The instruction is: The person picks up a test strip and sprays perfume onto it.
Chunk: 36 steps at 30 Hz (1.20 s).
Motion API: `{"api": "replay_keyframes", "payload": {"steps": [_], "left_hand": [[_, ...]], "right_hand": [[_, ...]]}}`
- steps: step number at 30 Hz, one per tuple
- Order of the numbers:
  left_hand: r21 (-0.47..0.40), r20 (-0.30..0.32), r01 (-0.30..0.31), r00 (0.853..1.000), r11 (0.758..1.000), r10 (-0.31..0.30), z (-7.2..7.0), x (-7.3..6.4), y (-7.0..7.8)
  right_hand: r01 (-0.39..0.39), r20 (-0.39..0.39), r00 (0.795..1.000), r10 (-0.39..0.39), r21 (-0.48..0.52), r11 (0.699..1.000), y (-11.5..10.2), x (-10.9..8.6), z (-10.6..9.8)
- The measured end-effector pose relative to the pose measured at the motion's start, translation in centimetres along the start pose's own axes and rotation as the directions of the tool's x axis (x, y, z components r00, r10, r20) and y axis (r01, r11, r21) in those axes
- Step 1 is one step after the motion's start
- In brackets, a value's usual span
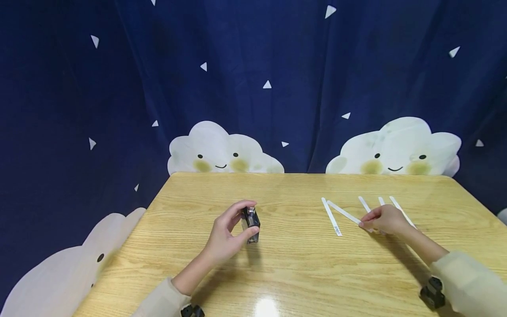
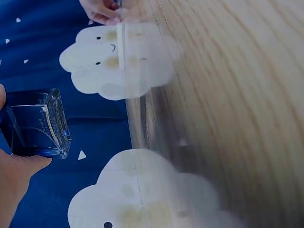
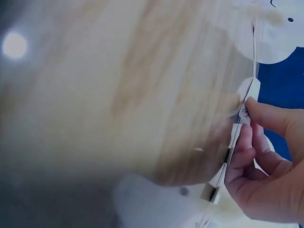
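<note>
Gripping boxy glass bottle [image 1: 251, 225]: left hand [image 1: 225, 235]; pinching flat strip [image 1: 343, 212]: right hand [image 1: 387, 219].

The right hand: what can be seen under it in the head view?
White strips on the wooden table run beneath the right hand; their far ends show, but the parts the hand covers cannot be seen.

The bottle [image 2: 33, 126] I hold looks like glass: dark, see-through, smooth and glossy, with shiny edges. The strip [image 1: 343, 213] I pinch seems to be thin white paper or card, flat and matt. Under my arms the table [image 1: 301, 273] shows wood grain beneath a polished finish that mirrors light. My sleeve [image 1: 469, 281] is soft-looking matt cloth; the curtain [image 1: 237, 44], smooth, dull fabric.
</note>
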State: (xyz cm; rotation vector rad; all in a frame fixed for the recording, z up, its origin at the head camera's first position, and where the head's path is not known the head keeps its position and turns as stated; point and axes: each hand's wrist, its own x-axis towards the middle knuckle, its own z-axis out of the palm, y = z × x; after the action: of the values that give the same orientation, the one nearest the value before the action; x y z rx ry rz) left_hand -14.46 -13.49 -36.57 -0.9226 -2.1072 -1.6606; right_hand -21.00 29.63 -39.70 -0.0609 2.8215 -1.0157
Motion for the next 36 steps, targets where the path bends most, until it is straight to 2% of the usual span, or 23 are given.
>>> {"api": "replay_keyframes", "payload": {"steps": [4, 7, 13, 16, 20, 26, 32, 36], "left_hand": [[0.007, 0.003, -0.003, 1.0, 1.0, 0.003, 0.1, 0.0, -0.1], [0.011, 0.004, 0.003, 1.0, 1.0, -0.003, 0.1, 0.0, -0.2], [0.015, -0.003, 0.028, 1.0, 0.999, -0.028, 0.3, 0.0, -0.1], [0.011, -0.001, 0.053, 0.999, 0.999, -0.053, 0.4, 0.1, 0.1], [0.014, -0.004, 0.073, 0.997, 0.997, -0.073, 0.5, 0.3, 0.1], [0.046, -0.025, 0.092, 0.996, 0.995, -0.091, 0.7, 0.6, 0.2], [0.094, -0.087, 0.048, 0.995, 0.994, -0.04, 1.1, 0.7, 0.0], [0.094, -0.127, 0.015, 0.992, 0.995, -0.003, 1.3, 0.8, -0.2]], "right_hand": [[0.041, -0.038, 0.998, -0.043, -0.061, 0.997, -0.2, -0.4, 0.2], [0.055, -0.05, 0.997, -0.058, -0.055, 0.997, -0.7, -0.6, 0.2], [0.045, -0.035, 0.998, -0.043, 0.064, 0.997, -1.7, -0.9, 0.2], [0.062, -0.003, 0.998, -0.062, 0.121, 0.991, -2.6, -1.1, 0.5], [0.066, 0.046, 0.996, -0.078, 0.213, 0.975, -4.0, -1.4, 1.1], [0.049, 0.114, 0.989, -0.096, 0.359, 0.932, -6.1, -2.1, 1.9], [0.057, 0.178, 0.972, -0.152, 0.448, 0.892, -10.0, -4.1, 3.1], [0.105, 0.2, 0.954, -0.222, 0.473, 0.875, -12.8, -5.6, 3.8]]}}
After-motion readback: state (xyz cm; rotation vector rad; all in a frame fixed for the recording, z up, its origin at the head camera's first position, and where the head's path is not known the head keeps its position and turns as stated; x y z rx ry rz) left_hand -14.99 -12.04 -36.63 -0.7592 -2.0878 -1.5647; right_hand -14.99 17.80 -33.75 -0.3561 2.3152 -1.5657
